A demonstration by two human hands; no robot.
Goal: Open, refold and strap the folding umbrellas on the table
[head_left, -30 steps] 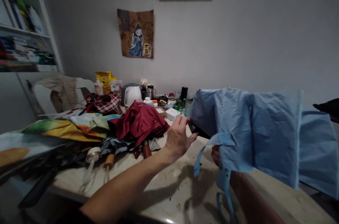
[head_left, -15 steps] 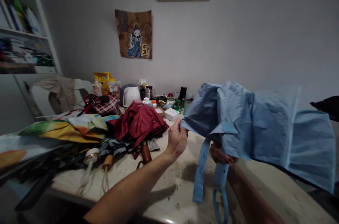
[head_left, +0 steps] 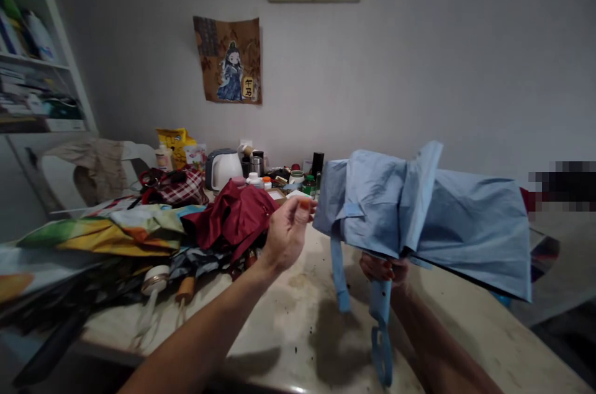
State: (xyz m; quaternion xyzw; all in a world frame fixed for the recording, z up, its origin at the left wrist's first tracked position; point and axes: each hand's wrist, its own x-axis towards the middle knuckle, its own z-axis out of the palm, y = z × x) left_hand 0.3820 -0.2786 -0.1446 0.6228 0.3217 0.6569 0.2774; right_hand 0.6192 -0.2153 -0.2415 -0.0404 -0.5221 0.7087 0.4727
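A light blue folding umbrella (head_left: 419,220) is held above the table, its canopy half gathered and pointing right. Under the canopy, my right hand (head_left: 384,268) is closed round the umbrella's blue handle (head_left: 379,301), from which a wrist loop (head_left: 382,357) hangs. The closing strap (head_left: 336,270) dangles from the canopy's left edge. Just left of that edge, my left hand (head_left: 286,232) hovers with loosely curled fingers, touching nothing.
A dark red umbrella (head_left: 237,217), a multicoloured one (head_left: 107,229) and a plaid one (head_left: 179,186) are piled on the left of the stained table (head_left: 298,313). A white kettle (head_left: 221,167) and small bottles stand by the wall. A shelf unit (head_left: 32,71) rises at far left.
My left hand pinched the canopy's edge, folded it across, then let go and drew back a little. The canopy is now wrapped tighter and the strap hangs straight down.
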